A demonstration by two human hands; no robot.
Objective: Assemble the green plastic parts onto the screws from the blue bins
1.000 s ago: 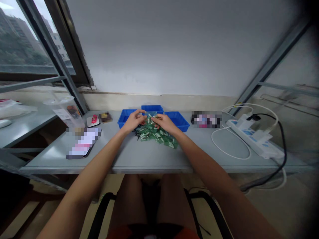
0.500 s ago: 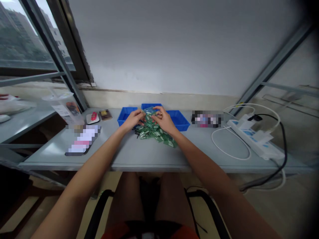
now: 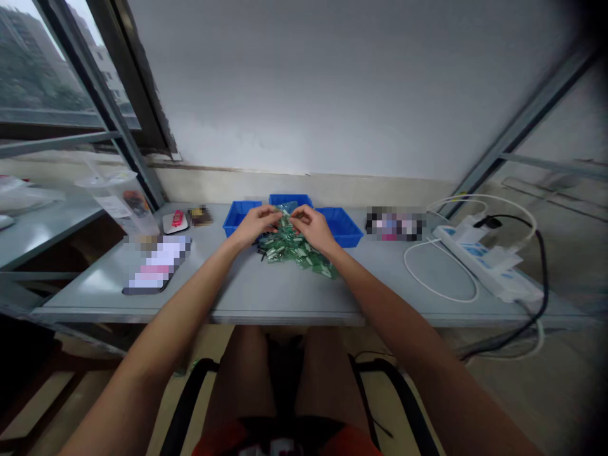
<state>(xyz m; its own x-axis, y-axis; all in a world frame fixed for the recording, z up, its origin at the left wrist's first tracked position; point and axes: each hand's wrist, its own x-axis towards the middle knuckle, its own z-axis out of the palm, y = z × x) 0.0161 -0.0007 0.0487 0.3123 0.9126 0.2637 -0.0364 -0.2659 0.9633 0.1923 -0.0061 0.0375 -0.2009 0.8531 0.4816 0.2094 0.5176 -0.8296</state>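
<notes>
My left hand [image 3: 254,226] and my right hand [image 3: 315,228] meet over the heap, with the fingers of each pinched together. Between them is a small clear plastic packet [image 3: 287,208] with something green in it, gripped from both sides. Below my hands a heap of small green-and-white pieces in shiny clear wrapping [image 3: 299,252] lies on the table. My fingers partly cover the heap's far side. Three blue trays stand behind it: a left one [image 3: 230,221], a back one [image 3: 280,198] and a right one [image 3: 350,240].
On the grey table [image 3: 266,297] a blurred-out phone [image 3: 156,266] and a plastic cup [image 3: 124,202] stand at left, near a small white dish [image 3: 175,223] with a red item. At right lie a white power strip [image 3: 484,263] and looped cables. A wall closes the back.
My fingertips have shifted slightly on the clear packet, and my right fingers have curled in closer. The heap and trays look the same; the view has tilted a little.
</notes>
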